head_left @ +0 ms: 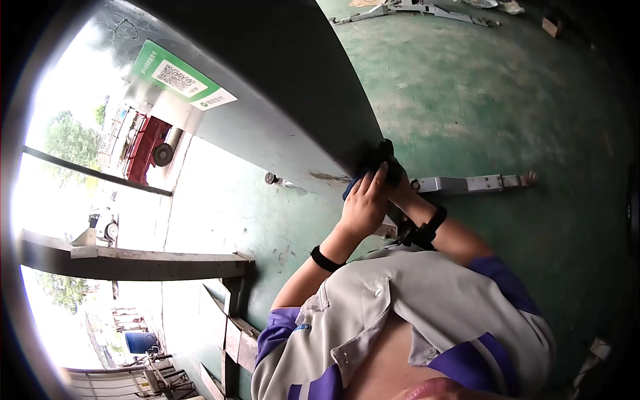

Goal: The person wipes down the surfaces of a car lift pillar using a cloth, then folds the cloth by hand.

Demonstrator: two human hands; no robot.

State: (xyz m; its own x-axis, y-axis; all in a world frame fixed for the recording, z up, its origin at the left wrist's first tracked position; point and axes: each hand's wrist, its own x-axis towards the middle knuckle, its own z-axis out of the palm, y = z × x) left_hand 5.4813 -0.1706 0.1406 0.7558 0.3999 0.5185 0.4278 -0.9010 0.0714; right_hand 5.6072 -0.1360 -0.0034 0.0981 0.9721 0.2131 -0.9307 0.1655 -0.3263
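Note:
My left hand (365,201) lies over a dark blue-black cloth-like bundle (379,160) at the lower corner of a large post. Its fingers are close together and bent against the bundle. Just behind it, my right hand (401,191) reaches the same spot, its fingers mostly hidden by the bundle and the left hand. The post (267,133) has a black face and a grey face, with a scuffed patch close to my left fingertips. A green sticker with a QR code (180,77) is on the grey face.
A grey metal lift arm (473,183) lies on the green floor (453,87) beyond my right hand. More metal arms (413,8) lie at the top. A grey beam (133,263) stands at left. Through the opening are a red truck (147,147) and a blue barrel (140,343).

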